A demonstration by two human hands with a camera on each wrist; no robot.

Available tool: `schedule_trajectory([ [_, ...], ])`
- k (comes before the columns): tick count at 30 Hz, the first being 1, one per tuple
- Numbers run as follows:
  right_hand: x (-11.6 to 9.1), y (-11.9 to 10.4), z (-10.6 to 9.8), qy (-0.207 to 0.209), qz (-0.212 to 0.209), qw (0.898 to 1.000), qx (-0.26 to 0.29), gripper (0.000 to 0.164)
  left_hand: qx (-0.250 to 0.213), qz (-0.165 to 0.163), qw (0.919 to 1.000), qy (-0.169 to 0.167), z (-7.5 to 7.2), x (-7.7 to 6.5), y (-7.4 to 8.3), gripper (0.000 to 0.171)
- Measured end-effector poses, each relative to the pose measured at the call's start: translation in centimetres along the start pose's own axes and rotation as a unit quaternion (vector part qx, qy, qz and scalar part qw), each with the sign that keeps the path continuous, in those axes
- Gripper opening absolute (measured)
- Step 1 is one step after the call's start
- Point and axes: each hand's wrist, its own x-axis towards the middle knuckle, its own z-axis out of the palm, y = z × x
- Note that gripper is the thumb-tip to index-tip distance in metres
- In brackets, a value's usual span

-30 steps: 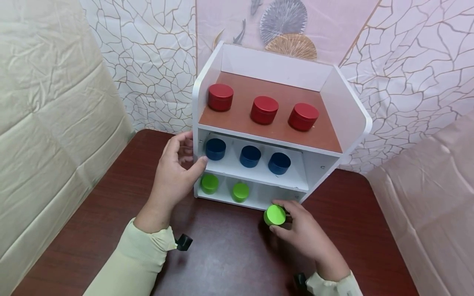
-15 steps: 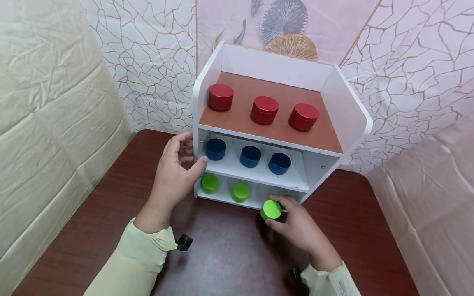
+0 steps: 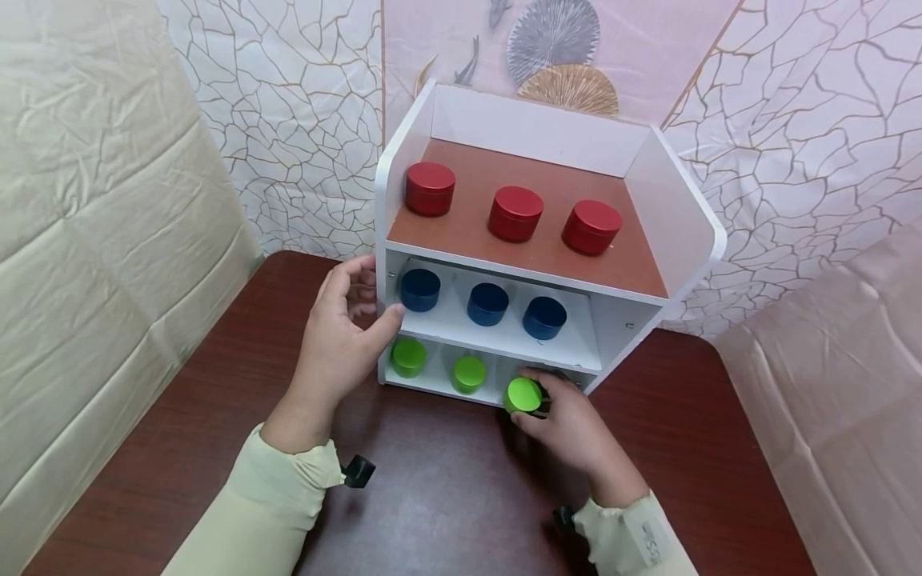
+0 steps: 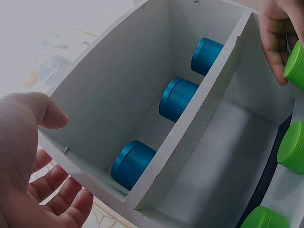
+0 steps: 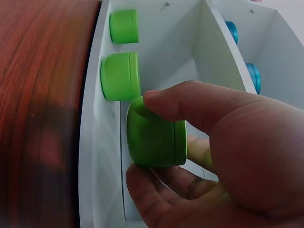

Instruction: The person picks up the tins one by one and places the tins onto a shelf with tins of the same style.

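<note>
My right hand (image 3: 569, 424) pinches a round green tin (image 3: 522, 395) between thumb and fingers at the front right of the bottom shelf. In the right wrist view that tin (image 5: 154, 135) is held just inside the white front edge. Two more green tins, one at the left (image 3: 409, 358) and one in the middle (image 3: 469, 374), stand on the same shelf. My left hand (image 3: 338, 336) holds the left side panel of the white shelf unit (image 3: 382, 216). Its thumb lies at the panel's front edge and its fingers are on the outer side, as the left wrist view shows.
Three blue tins (image 3: 487, 305) stand in a row on the middle shelf. On the brown top board (image 3: 533, 172) are three red tins (image 3: 515, 214). The unit stands on a dark reddish-brown table (image 3: 432, 496), with patterned cloth (image 3: 302, 120) hanging behind it.
My right hand has moved left and forward with the green tin, from in front of the unit to the bottom shelf's front edge. The left hand stays where it was.
</note>
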Motion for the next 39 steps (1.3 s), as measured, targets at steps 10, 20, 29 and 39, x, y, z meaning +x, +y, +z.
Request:
schedule_trajectory([
  [10,1.4,0.8,0.7,-0.002,0.009,1.0,0.003,0.066,0.006,-0.005,1.0,-0.001,0.0,0.0,0.1,0.064],
  [20,2.2,1.2,1.3,0.001,0.011,1.0,-0.003,0.067,0.01,0.002,1.0,0.001,0.0,0.0,-0.1,0.065],
  [29,2.7,1.6,2.1,0.007,0.013,1.0,-0.006,0.068,0.009,0.005,0.9999,0.005,0.1,0.0,-0.1,0.065],
  [39,2.8,1.8,2.5,0.007,0.015,1.0,-0.017,0.07,-0.001,0.0,1.0,0.001,0.1,0.0,0.0,0.064],
])
